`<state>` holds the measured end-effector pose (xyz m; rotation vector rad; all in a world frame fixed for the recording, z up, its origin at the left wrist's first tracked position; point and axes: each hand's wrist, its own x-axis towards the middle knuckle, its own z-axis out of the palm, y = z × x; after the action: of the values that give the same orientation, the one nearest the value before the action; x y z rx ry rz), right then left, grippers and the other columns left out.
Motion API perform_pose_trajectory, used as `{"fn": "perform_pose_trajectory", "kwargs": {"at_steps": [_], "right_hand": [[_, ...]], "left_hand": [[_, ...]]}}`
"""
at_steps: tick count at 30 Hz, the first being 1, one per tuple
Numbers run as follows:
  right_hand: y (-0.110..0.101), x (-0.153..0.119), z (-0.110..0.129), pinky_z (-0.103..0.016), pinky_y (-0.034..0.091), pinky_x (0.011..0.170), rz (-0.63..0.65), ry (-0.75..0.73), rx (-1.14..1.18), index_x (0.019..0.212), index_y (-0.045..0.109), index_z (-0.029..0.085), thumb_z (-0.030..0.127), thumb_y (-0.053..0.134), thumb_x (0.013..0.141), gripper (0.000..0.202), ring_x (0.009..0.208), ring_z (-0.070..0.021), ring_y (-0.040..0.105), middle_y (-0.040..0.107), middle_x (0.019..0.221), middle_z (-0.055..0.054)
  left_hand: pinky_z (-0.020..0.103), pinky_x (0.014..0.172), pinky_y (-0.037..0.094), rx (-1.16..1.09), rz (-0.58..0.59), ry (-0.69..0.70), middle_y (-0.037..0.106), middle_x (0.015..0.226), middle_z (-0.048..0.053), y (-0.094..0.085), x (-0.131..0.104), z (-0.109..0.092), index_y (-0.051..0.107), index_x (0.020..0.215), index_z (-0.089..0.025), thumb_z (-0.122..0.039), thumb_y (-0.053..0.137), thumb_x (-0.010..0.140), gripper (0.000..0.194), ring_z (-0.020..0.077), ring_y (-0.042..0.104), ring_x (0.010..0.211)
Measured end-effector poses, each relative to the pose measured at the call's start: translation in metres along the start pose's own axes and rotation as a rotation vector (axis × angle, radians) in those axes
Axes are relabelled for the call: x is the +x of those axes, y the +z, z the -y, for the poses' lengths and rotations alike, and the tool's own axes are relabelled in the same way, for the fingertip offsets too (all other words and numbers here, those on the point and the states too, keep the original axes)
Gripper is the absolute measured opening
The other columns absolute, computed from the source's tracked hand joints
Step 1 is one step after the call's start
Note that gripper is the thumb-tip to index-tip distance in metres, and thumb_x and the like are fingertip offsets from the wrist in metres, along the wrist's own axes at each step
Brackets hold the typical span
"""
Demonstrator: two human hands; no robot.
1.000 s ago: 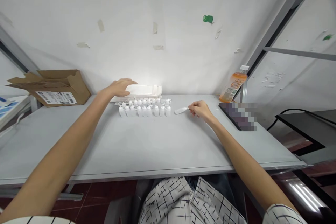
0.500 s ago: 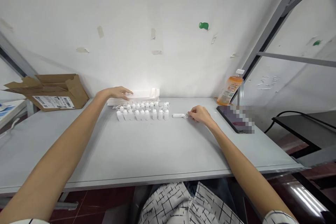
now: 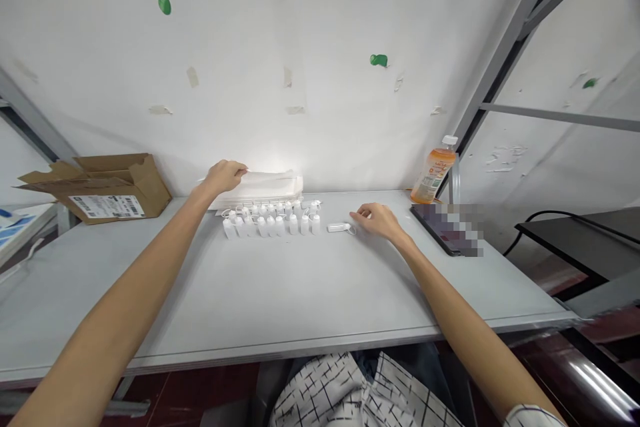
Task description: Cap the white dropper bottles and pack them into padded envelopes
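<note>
Near the wall, my left hand (image 3: 226,176) pinches the left end of a thin white sheet or bag (image 3: 270,177), lifted a little off a stack of flat white pieces (image 3: 260,197). In front of the stack stand several small white bottles (image 3: 271,225) with thin cords at their tops, in two rows. To their right, one white piece with a cord loop (image 3: 339,227) lies flat on the table. My right hand (image 3: 377,220) hovers just right of that loop, thumb and fingers apart and holding nothing.
An opened cardboard box (image 3: 113,188) sits at the back left of the grey table (image 3: 300,293). On the right, a bottle of orange drink (image 3: 434,172) leans near the metal frame, with a dark phone or tablet (image 3: 440,230) in front of it.
My left hand has risen slightly, closing on the top sheet and lifting its edge. The right hand has let go of the cord loop, its fingers now apart.
</note>
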<state>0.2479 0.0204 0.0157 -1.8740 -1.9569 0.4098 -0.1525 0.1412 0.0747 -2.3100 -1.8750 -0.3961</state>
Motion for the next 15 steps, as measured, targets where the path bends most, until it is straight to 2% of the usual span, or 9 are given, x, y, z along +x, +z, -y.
{"fn": "perform_pose_trajectory", "kwargs": {"at_steps": [2, 4, 8, 11, 15], "right_hand": [[0.002, 0.0, 0.0, -0.024, 0.04, 0.067, 0.048, -0.139, 0.056, 0.101, 0.072, 0.022, 0.05, 0.062, 0.084, 0.035, 0.076, -0.0155, 0.064, 0.072, 0.101, -0.005], [0.005, 0.0, 0.001, -0.024, 0.041, 0.068, 0.123, -0.23, 0.056, 0.105, 0.071, 0.024, 0.046, 0.069, 0.079, 0.035, 0.076, -0.0146, 0.063, 0.071, 0.105, -0.003], [0.01, 0.0, 0.002, -0.024, 0.038, 0.067, 0.143, -0.25, -0.042, 0.097, 0.073, 0.023, 0.03, 0.067, 0.08, 0.019, 0.08, -0.0152, 0.063, 0.071, 0.096, -0.002], [0.007, 0.002, -0.002, -0.024, 0.038, 0.065, 0.138, -0.226, -0.055, 0.095, 0.073, 0.023, 0.031, 0.065, 0.082, 0.017, 0.081, -0.0161, 0.063, 0.073, 0.092, -0.001], [-0.006, 0.006, -0.016, -0.025, 0.039, 0.066, 0.082, -0.155, -0.074, 0.094, 0.074, 0.021, 0.033, 0.062, 0.083, 0.02, 0.082, -0.0194, 0.065, 0.074, 0.093, -0.004]], "left_hand": [[0.039, 0.081, 0.046, 0.028, -0.084, -0.02, 0.074, 0.111, 0.01, -0.006, -0.002, -0.008, 0.072, 0.116, -0.021, -0.031, 0.041, 0.088, 0.042, 0.0321, 0.063, 0.107], [0.037, 0.076, 0.046, 0.056, -0.201, -0.029, 0.075, 0.108, 0.009, -0.015, -0.006, -0.019, 0.073, 0.113, -0.023, -0.031, 0.043, 0.089, 0.039, 0.0312, 0.065, 0.103], [0.032, 0.069, 0.044, 0.082, -0.438, 0.042, 0.076, 0.104, 0.004, -0.037, -0.023, -0.053, 0.076, 0.1, -0.025, -0.027, 0.047, 0.089, 0.031, 0.0259, 0.067, 0.099], [0.029, 0.06, 0.041, 0.078, -0.567, 0.234, 0.077, 0.095, 0.003, -0.054, -0.048, -0.085, 0.075, 0.089, -0.024, -0.023, 0.046, 0.091, 0.029, 0.0225, 0.069, 0.094], [0.026, 0.052, 0.036, 0.059, -0.679, 0.624, 0.075, 0.08, 0.002, -0.066, -0.101, -0.132, 0.07, 0.081, -0.02, -0.014, 0.047, 0.091, 0.025, 0.0179, 0.067, 0.08]]}}
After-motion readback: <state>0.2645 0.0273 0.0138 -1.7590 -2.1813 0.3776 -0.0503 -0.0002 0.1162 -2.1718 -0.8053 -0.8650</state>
